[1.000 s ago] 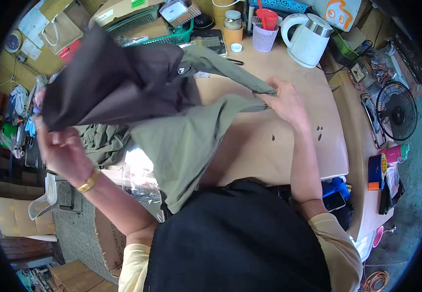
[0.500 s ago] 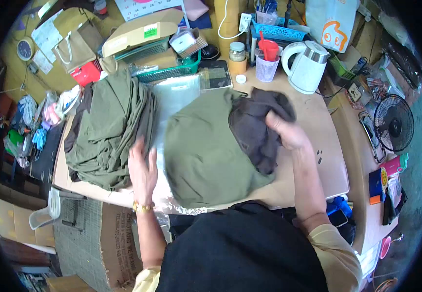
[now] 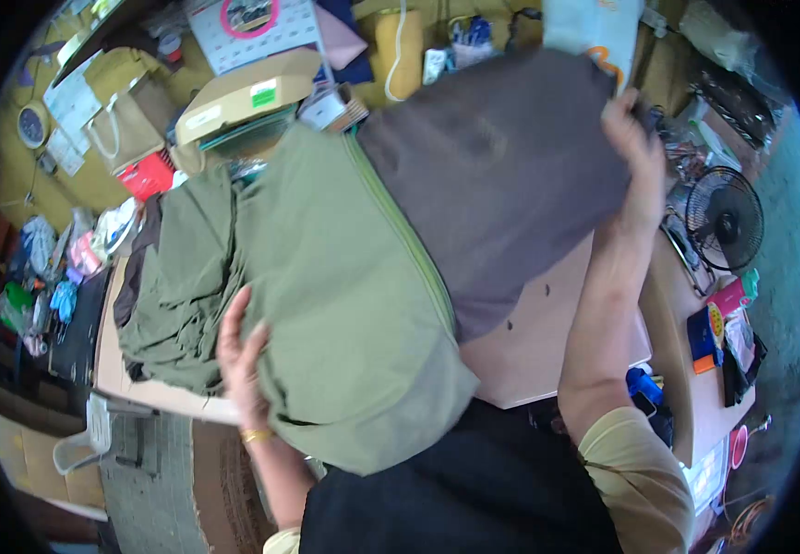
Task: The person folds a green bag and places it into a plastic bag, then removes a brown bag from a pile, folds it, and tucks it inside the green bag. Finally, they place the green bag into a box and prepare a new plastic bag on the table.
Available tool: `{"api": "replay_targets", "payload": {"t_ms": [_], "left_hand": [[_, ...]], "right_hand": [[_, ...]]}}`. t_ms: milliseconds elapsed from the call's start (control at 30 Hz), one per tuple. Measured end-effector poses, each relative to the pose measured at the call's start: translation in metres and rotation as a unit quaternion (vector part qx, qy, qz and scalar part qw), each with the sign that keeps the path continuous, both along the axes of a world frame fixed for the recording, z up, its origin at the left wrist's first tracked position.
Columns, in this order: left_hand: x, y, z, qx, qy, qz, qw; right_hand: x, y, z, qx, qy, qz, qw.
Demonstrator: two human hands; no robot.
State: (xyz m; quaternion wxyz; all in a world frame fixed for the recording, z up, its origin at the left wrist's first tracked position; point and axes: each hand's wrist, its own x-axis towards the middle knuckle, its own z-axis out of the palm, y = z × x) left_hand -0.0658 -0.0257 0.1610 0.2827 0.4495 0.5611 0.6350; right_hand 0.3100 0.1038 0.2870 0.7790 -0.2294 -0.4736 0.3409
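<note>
A large piece of cloth is spread in the air before me, its olive-green half [image 3: 344, 286] on the left and its dark brown half [image 3: 501, 175] on the right. A brighter green curved strip [image 3: 400, 235] runs where the two colours meet. At the far upper right, my right hand [image 3: 635, 148] is closed on the brown edge. My left hand [image 3: 245, 360] is beside the olive edge at lower left, fingers apart; part of it is hidden by the cloth. Left of that hand lies a pile of olive and brown cloth [image 3: 178, 286] on the table.
The tabletop [image 3: 557, 342] shows beneath the cloth. Behind stand a cardboard box [image 3: 243, 97] and a paper bag [image 3: 137, 125]. A black fan [image 3: 725, 217] is at the right, with small packets [image 3: 704, 337] below it. A plastic stool [image 3: 86, 443] stands at lower left.
The bunched brown part has been opened out and lifted up and right by my right hand. The olive part has risen off the table, now covering the kettle and cup. My left hand moved slightly down.
</note>
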Motion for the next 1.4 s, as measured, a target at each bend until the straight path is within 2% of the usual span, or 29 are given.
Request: {"api": "replay_targets", "payload": {"t_ms": [33, 67, 100, 133, 167, 200, 233, 267, 300, 367, 400, 467, 533, 600, 767, 800, 867, 900, 967, 1000, 1067, 1133, 1167, 1200, 1233, 1300, 1333, 1367, 1400], "left_hand": [[-0.018, -0.005, -0.002, 0.008, 0.01, -0.022, 1.0], [-0.043, -0.007, -0.013, -0.085, 0.081, -0.049, 0.992], [-0.068, 0.0, -0.034, -0.168, 0.258, -0.074, 0.949], [-0.069, 0.002, -0.062, -0.117, 0.373, 0.007, 0.92], [-0.061, 0.005, -0.078, -0.033, 0.586, 0.146, 0.796], [-0.053, 0.007, -0.083, -0.033, 0.566, 0.157, 0.809], [-0.025, 0.011, -0.077, -0.034, 0.366, 0.084, 0.926], [-0.009, 0.024, -0.093, -0.041, 0.231, 0.009, 0.972], [0.03, 0.027, -0.084, -0.051, 0.199, -0.037, 0.978], [0.092, 0.044, -0.087, -0.113, 0.21, -0.11, 0.965], [0.114, 0.058, -0.096, -0.054, 0.302, -0.087, 0.948], [0.138, 0.084, -0.105, -0.084, 0.385, -0.051, 0.918], [0.136, 0.104, -0.128, -0.131, 0.4, -0.034, 0.906], [0.133, 0.112, -0.132, -0.183, 0.492, -0.078, 0.848], [0.131, 0.143, -0.11, -0.253, 0.585, -0.099, 0.764], [0.127, 0.152, -0.115, -0.257, 0.583, -0.101, 0.764], [0.116, 0.174, -0.131, -0.19, 0.52, 0.004, 0.833], [0.108, 0.179, -0.141, -0.187, 0.521, 0.005, 0.833], [0.099, 0.179, -0.16, -0.057, 0.493, -0.02, 0.868], [0.104, 0.171, -0.148, -0.055, 0.495, -0.022, 0.867], [0.126, 0.141, -0.093, -0.03, 0.391, -0.077, 0.917], [0.144, 0.114, -0.058, 0.007, 0.384, -0.127, 0.915], [0.15, 0.106, -0.047, -0.006, 0.406, -0.168, 0.898], [0.151, 0.102, -0.051, 0.025, 0.381, -0.166, 0.909], [0.148, 0.094, -0.039, 0.047, 0.376, -0.154, 0.912], [0.134, 0.091, -0.022, 0.057, 0.331, -0.106, 0.936], [0.124, 0.088, -0.016, -0.01, 0.268, -0.1, 0.958], [0.123, 0.088, -0.011, 0.054, 0.318, -0.08, 0.943], [0.124, 0.086, -0.004, 0.118, 0.364, -0.06, 0.922]], "right_hand": [[0.026, 0.01, -0.039, -0.067, -0.048, -0.001, 0.997], [0.048, 0.019, -0.082, -0.133, -0.094, -0.009, 0.987], [0.063, 0.005, -0.115, -0.282, -0.308, -0.05, 0.907], [0.063, -0.011, -0.162, -0.176, -0.385, -0.071, 0.903], [0.061, -0.036, -0.187, -0.311, -0.376, -0.062, 0.871], [0.057, -0.054, -0.203, -0.358, -0.242, 0.101, 0.896], [0.057, -0.067, -0.232, -0.404, -0.174, 0.133, 0.888], [0.056, -0.069, -0.253, -0.446, -0.109, 0.176, 0.871], [0.055, -0.068, -0.258, -0.446, -0.108, 0.184, 0.869], [0.048, -0.065, -0.269, -0.471, -0.027, 0.202, 0.858], [0.043, -0.064, -0.272, -0.472, -0.03, 0.22, 0.853], [0.036, -0.061, -0.272, -0.367, -0.082, 0.216, 0.901], [0.032, -0.059, -0.268, -0.373, -0.087, 0.228, 0.895], [0.032, -0.06, -0.272, -0.364, 0.037, 0.226, 0.903], [0.021, -0.024, -0.267, -0.348, -0.03, 0.108, 0.931], [0.018, -0.02, -0.261, -0.352, -0.032, 0.108, 0.929], [0.017, -0.014, -0.247, -0.328, 0.046, 0.271, 0.904], [0.017, -0.016, -0.246, -0.315, 0.08, 0.346, 0.88], [0.012, -0.019, -0.259, -0.253, 0.144, 0.423, 0.858], [0.007, -0.02, -0.262, -0.188, 0.205, 0.494, 0.824], [-0.019, -0.008, -0.256, -0.257, 0.183, 0.421, 0.851], [-0.037, 0.008, -0.301, -0.216, 0.222, 0.482, 0.82], [-0.047, -0.001, -0.271, -0.214, 0.22, 0.483, 0.82], [-0.059, -0.026, -0.213, -0.286, 0.022, 0.36, 0.888], [-0.066, -0.04, -0.182, -0.338, -0.179, 0.216, 0.898], [-0.069, -0.029, -0.197, -0.299, -0.191, 0.197, 0.914], [-0.07, -0.026, -0.202, -0.261, -0.201, 0.176, 0.928], [-0.063, -0.033, -0.205, -0.063, -0.457, -0.038, 0.887], [-0.068, -0.03, -0.208, -0.061, -0.456, -0.041, 0.887]]}}
